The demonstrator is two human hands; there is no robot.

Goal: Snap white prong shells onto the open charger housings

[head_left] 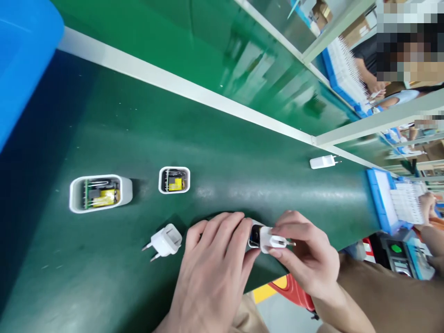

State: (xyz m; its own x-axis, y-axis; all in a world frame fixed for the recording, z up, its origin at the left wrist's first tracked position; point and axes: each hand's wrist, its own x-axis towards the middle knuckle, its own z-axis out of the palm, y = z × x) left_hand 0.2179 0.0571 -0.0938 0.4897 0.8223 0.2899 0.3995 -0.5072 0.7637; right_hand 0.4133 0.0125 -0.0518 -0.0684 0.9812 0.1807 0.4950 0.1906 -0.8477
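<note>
My left hand wraps around a white charger housing at the near edge of the green belt; only the housing's open end shows. My right hand pinches a white plug cap with two metal pins, held against that open end. A loose white plug cap lies on the belt just left of my left hand. Two open charger housings with yellow parts inside stand farther left, a larger-looking one and a smaller-looking one.
A finished white charger lies far right on the belt. A blue bin fills the top left corner. A white rail borders the belt. Blue trays of white parts sit at right, where other people's hands work.
</note>
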